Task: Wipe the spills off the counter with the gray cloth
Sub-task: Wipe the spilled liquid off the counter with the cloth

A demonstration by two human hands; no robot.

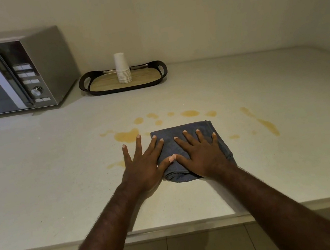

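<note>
A folded gray terry cloth [186,143] is laid flat on the pale speckled tabletop [40,186], near its front edge. The right hand [202,156] is pressed palm-down on the cloth with fingers spread, its grip open and nothing clasped. The left hand [143,164] is spread flat as well, grip open, resting partly on the cloth's left edge and partly on the bare tabletop; the two thumbs are touching. Yellow-brown liquid spills [127,135] are scattered just beyond and to both sides of the cloth. Farther back, a silver microwave oven [15,72] and a dark-rimmed wooden tray [106,85] carrying stacked white paper cups [122,69] are seen.
</note>
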